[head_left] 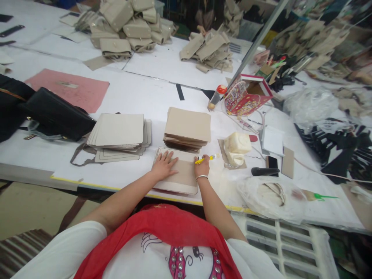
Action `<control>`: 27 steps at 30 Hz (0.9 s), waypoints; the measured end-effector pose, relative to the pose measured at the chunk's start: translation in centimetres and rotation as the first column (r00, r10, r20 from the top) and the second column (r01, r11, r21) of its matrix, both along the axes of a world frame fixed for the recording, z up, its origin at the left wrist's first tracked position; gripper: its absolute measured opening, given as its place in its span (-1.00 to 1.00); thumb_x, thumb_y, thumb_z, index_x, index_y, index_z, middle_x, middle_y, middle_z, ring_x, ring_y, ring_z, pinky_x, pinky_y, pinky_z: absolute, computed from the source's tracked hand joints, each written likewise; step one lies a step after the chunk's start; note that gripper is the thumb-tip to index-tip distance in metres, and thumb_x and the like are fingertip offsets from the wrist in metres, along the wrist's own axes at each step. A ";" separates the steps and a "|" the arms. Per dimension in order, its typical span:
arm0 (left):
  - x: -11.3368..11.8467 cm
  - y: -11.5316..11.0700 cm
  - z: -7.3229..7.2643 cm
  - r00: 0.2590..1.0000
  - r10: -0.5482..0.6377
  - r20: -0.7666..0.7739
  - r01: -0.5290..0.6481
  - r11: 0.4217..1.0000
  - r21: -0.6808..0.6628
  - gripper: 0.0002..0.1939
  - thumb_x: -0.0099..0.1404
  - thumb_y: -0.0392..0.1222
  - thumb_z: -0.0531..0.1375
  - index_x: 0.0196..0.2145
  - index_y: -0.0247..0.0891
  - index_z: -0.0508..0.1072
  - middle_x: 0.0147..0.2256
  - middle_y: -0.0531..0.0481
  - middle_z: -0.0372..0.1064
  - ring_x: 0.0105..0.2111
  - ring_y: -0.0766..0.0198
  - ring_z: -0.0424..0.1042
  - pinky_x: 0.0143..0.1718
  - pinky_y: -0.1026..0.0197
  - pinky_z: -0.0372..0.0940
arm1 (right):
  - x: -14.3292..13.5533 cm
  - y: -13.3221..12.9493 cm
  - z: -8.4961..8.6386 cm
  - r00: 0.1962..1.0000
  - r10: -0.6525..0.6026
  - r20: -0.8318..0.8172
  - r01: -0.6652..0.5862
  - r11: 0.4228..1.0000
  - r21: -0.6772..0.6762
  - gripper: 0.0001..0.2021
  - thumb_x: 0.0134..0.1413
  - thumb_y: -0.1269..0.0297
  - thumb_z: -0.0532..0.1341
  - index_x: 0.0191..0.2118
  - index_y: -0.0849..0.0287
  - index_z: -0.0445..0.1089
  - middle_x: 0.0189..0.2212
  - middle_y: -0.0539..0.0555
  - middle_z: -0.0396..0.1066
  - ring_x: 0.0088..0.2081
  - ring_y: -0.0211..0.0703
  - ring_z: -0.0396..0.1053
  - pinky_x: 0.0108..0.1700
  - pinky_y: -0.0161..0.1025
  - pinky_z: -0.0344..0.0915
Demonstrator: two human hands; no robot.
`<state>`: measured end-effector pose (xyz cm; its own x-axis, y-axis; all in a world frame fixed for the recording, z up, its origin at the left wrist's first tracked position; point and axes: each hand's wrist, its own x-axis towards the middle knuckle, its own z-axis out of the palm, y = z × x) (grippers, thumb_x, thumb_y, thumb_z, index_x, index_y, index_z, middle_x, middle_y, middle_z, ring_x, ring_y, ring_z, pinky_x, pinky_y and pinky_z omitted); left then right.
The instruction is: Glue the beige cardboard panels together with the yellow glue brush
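Note:
My left hand (pixel 164 166) lies flat with spread fingers on a beige panel (pixel 183 172), which rests on a paler sheet at the table's front edge. My right hand (pixel 202 166) is closed round a yellow pen (pixel 207 159) at the panel's right edge. Just behind the panel stands a stack of beige boards (pixel 188 124). To the left sits another stack of pale panels (pixel 119 131), its lower pieces fanned out unevenly.
A black bag (pixel 56 112) lies at the left by a pink sheet (pixel 78 90). On the right are a pale yellow block (pixel 237 143), a black phone (pixel 272 164), a plastic bag (pixel 255 197) and a red box (pixel 247 99). Beige bags (pixel 139 33) are heaped behind.

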<state>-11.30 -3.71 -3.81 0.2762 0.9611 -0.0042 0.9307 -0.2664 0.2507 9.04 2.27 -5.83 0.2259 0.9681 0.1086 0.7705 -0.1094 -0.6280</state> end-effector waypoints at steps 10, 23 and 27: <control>-13.3 -1.6 3.4 0.886 0.462 0.042 -0.454 0.843 0.290 -0.38 0.26 0.04 0.02 0.20 -0.31 0.06 0.25 -0.27 -0.13 0.25 0.01 -0.19 0.20 -0.09 -0.26 | 0.5 -0.7 1.0 0.998 -0.054 -0.034 0.055 0.998 0.027 -0.51 0.00 -0.06 0.09 -0.06 0.20 0.14 -0.20 0.19 0.38 -0.29 -0.08 0.39 -0.26 -0.22 0.22; -21.9 -1.4 5.1 0.839 0.420 -0.346 -0.419 0.904 0.081 -0.72 0.22 -0.31 0.01 -0.12 -0.28 0.37 -0.18 -0.22 0.32 -0.14 0.07 0.28 -0.17 0.09 0.15 | -1.6 0.8 1.4 0.990 0.038 0.135 -0.016 0.986 -0.164 -0.57 0.13 0.00 -0.03 -0.01 0.21 0.16 -0.41 0.17 0.39 -0.43 -0.03 0.36 -0.38 -0.21 0.14; -22.6 -1.7 6.0 0.878 0.362 -0.312 -0.351 0.932 0.094 -0.77 0.23 -0.32 -0.03 -0.30 -0.26 0.42 -0.27 -0.19 0.33 -0.20 0.12 0.29 -0.22 0.14 0.17 | -1.2 0.6 1.7 0.991 0.041 0.125 -0.020 0.985 -0.172 -0.61 0.17 0.07 -0.09 -0.01 0.21 0.16 -0.50 0.11 0.35 -0.49 -0.07 0.31 -0.40 -0.22 0.11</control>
<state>-33.95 -5.44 2.24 -0.0958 0.9954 0.0000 0.9923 0.0955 -0.0785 7.87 2.86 -4.16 0.1910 0.9811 -0.0323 0.8475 -0.1814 -0.4988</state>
